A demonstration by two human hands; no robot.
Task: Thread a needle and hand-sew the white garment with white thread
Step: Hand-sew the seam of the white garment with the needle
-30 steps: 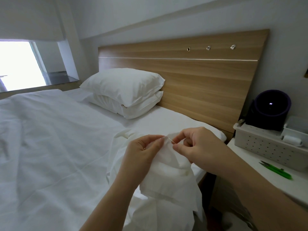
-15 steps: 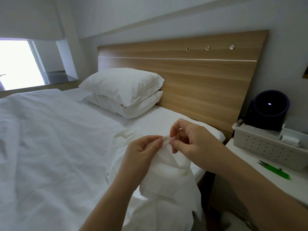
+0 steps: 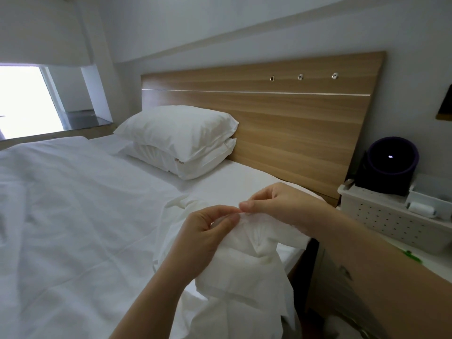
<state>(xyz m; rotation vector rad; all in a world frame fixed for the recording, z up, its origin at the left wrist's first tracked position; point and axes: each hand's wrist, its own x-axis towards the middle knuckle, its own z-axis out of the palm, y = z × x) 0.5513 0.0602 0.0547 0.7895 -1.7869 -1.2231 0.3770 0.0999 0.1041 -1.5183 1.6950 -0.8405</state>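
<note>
White garment [image 3: 244, 265] held up over the bed's [image 3: 73, 216] near right edge. Left hand [image 3: 205, 236] pinches a bunched fold. Right hand [image 3: 276, 206] pinches the fold's tip, fingertips meeting the left's. Needle and thread not discernible. Risk: white-on-white work, so a pricked left fingertip or a misplaced stitch.

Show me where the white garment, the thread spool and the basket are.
white garment [image 3: 247, 263], head view, on its bunched middle fold.
thread spool [image 3: 420, 208], head view, on its white side.
basket [image 3: 381, 222], head view, on its perforated front wall.
</note>
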